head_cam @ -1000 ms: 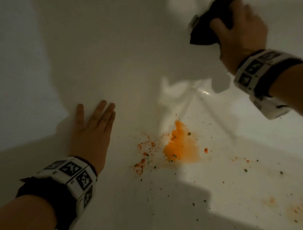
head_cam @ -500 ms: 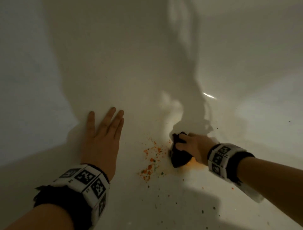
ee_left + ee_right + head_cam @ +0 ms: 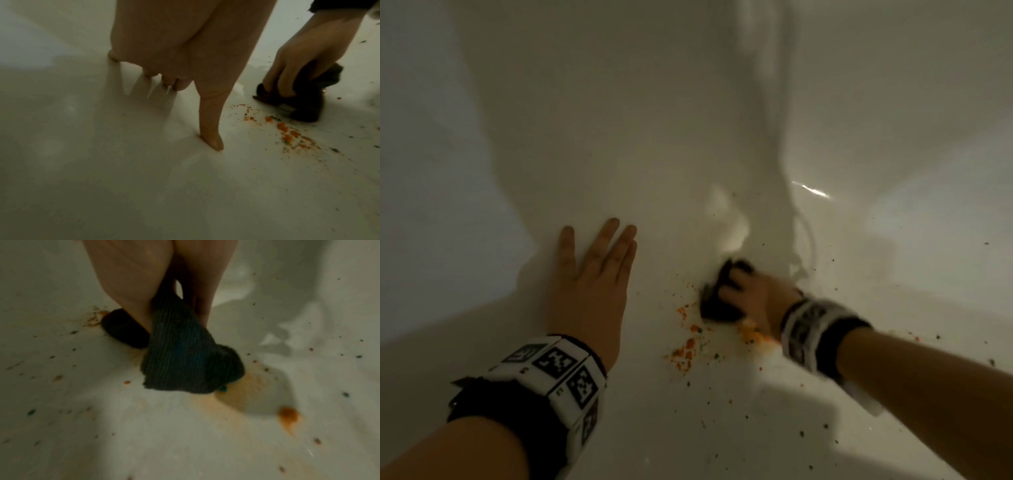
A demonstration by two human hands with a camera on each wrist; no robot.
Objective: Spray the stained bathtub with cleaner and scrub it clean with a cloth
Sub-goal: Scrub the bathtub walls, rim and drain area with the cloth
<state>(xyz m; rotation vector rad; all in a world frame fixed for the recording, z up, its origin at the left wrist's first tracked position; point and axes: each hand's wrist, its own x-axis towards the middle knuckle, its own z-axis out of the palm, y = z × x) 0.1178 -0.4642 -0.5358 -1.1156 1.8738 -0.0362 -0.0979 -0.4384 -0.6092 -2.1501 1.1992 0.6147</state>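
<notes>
The right hand (image 3: 753,294) is gripping a dark cloth (image 3: 720,301), fingers curled over the bunched fabric and pressing it onto the floor of the white bathtub (image 3: 654,137). The cloth is sitting right on the orange stain (image 3: 755,337), covering its far part, with a thin smear showing on the near side by the wrist. The left hand (image 3: 592,274) is lying flat on the tub floor, left of the stain and apart from it, fingers straight and holding nothing, apparently bracing the person's weight. Loose orange crumbs (image 3: 685,349) are lying between the left hand and the stain, and dark specks (image 3: 803,433) are scattered further right of it and nearer the camera.

The cloth looks soft, ribbed and light, so it is folding into a pad under the fingers; holding it bunched from above, as now, seems best for pushing down. The glossy tub is probably slippery, so the cloth may be sliding easily and smearing the stain rather than lifting it.
</notes>
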